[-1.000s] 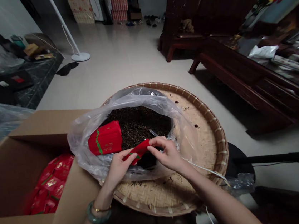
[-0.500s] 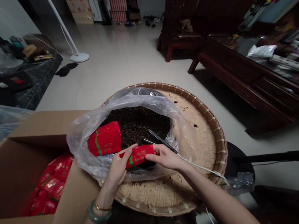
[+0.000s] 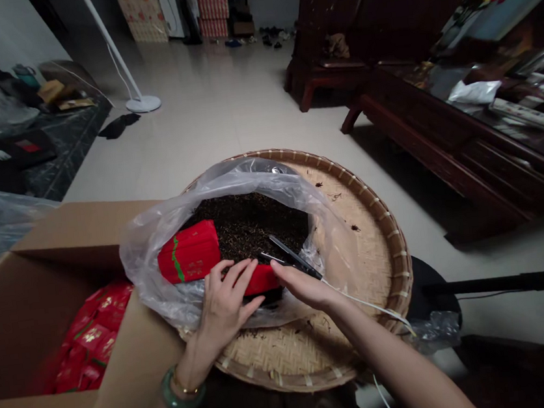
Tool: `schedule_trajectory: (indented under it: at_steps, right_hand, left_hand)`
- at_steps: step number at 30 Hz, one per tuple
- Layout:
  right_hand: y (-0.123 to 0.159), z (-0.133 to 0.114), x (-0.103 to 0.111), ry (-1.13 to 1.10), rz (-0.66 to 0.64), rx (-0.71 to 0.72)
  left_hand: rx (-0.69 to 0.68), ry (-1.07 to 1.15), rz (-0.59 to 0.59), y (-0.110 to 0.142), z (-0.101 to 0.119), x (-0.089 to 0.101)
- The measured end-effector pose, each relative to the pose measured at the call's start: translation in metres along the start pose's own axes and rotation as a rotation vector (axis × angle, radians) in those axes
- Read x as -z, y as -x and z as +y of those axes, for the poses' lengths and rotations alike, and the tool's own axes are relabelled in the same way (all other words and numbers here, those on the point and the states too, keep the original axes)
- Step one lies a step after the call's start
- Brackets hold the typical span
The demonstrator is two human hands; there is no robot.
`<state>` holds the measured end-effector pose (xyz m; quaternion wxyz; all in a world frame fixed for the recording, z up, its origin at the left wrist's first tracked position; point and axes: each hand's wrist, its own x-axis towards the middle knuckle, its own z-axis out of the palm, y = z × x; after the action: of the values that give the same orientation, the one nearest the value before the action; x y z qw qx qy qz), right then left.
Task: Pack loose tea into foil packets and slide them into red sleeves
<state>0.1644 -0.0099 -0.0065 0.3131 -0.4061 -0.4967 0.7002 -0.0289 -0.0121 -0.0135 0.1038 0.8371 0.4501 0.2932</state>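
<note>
My left hand (image 3: 227, 297) lies flat, fingers stretched, over a small red packet (image 3: 262, 278) at the near edge of a clear plastic bag (image 3: 160, 256) full of dark loose tea (image 3: 254, 222). My right hand (image 3: 301, 286) touches the packet's right end, fingers together, beside a black heat-sealer clip (image 3: 288, 258) with a white cord (image 3: 372, 310). A stack of red packets (image 3: 189, 251) rests in the bag to the left. The bag sits on a round woven bamboo tray (image 3: 382, 270).
An open cardboard box (image 3: 63, 267) on my left holds several red packets (image 3: 90, 336). Dark wooden furniture (image 3: 440, 126) stands on the right. A white fan stand (image 3: 140, 101) and cartons stand across the tiled floor; a black stand base (image 3: 439, 290) lies beyond the tray.
The packet, held up between both hands a second ago, has come down onto the bag's near edge. My left hand has flattened over it; my right has slid to its end.
</note>
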Motion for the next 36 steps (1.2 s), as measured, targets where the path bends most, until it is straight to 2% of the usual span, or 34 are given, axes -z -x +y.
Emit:
schedule_trajectory:
  at_steps: [3,6,9,11,12,16,18,21,24,27,36]
  right_hand:
    - [0.002,-0.001,-0.004,0.06,0.0,0.014]
    - [0.006,-0.008,-0.002,0.07,-0.01,0.024]
    - [0.008,-0.012,0.007,0.083,0.158,0.069]
    - [0.008,-0.01,0.012,0.271,0.268,0.126]
    - [0.008,-0.007,0.012,0.436,0.273,0.148]
    - [0.004,0.009,0.0,1.1,0.139,0.104]
    - [-0.001,0.015,-0.011,1.281,0.17,0.049]
    - [-0.012,0.018,-0.025,1.422,0.196,-0.004]
    - [-0.022,0.018,-0.034,1.458,0.198,-0.031]
    - [-0.026,0.018,-0.032,1.426,0.193,-0.019]
    - [-0.014,0.018,0.008,1.126,0.117,0.112]
  left_hand:
    - [-0.028,-0.086,-0.041,0.001,0.003,-0.003]
    - [0.019,0.014,-0.015,0.0,0.001,-0.006]
    - [0.1,0.147,0.046,-0.001,-0.006,-0.007]
    - [0.198,0.204,0.079,-0.001,-0.011,-0.007]
    - [0.246,0.223,0.091,-0.001,-0.012,-0.007]
    - [0.334,0.256,0.116,0.0,-0.014,-0.008]
    - [0.341,0.274,0.122,0.001,-0.014,-0.01]
    - [0.352,0.302,0.131,0.002,-0.013,-0.012]
    - [0.358,0.335,0.129,0.002,-0.014,-0.013]
    - [0.36,0.361,0.127,0.002,-0.015,-0.013]
    - [0.38,0.392,0.133,0.003,-0.018,-0.012]
